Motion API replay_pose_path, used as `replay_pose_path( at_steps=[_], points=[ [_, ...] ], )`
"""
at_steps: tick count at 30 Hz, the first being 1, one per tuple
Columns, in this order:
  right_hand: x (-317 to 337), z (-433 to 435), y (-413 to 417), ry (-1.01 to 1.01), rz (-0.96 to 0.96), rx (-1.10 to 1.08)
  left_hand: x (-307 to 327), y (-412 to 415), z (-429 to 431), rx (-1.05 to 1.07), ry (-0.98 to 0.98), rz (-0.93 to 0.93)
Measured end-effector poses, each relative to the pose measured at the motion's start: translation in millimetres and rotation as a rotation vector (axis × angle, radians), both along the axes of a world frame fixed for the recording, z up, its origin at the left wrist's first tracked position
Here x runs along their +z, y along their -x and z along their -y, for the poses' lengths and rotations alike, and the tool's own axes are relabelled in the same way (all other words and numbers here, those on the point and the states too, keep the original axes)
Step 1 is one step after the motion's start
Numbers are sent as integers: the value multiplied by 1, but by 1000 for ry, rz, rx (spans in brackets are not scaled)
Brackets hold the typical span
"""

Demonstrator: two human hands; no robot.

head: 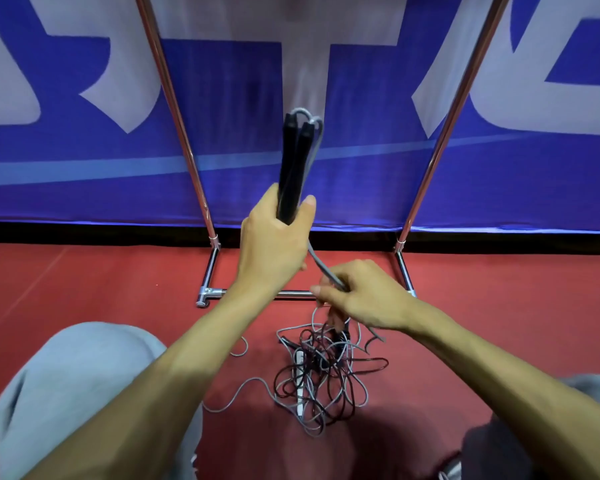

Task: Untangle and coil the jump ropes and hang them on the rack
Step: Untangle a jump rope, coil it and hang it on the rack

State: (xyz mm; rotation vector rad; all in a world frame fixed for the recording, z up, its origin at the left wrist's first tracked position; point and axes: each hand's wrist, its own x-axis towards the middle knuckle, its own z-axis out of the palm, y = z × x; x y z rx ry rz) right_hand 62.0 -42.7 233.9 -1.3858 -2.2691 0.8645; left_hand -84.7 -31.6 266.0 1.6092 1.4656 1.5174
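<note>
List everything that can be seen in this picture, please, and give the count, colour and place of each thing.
handles: two, black, held upright together in the left hand
grey rope: one, grey, runs from the handles down to the right hand
tangled ropes: count unclear, grey and dark, piled on the floor
white handle: one, white, inside the pile
rack: one, shiny metal, in front of the banner
banner: one, blue and white, behind the rack
floor: one, red, below
trousers: one pair, grey, bottom corners
left hand: grips the handles
right hand: pinches the grey rope
</note>
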Motion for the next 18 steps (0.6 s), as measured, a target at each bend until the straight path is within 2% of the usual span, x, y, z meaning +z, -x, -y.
replay_pose_path(
  at_steps=[2,4,8,10,12,14,16,18],
  points=[
    [-5,-4,-3,89,-208,-71,0,2,-2,12,15,117],
    [-6,-6,-5,165,-300,-90,2,2,-3,-2,8,246],
    [-5,-8,-5,244,-170,-15,6,4,-2,-85,82,584],
    [-3,-8,-6,261,-88,0,5,9,-5,-75,160,655],
    [2,-8,-9,275,-116,-45,5,16,-9,-61,241,611],
    [10,-7,-11,266,-212,-72,3,23,-13,-29,259,484],
    [17,-6,-14,208,-257,-48,0,26,-14,4,234,306],
    [24,-5,-17,90,-219,-7,-4,25,-15,13,220,82]
  ],
)
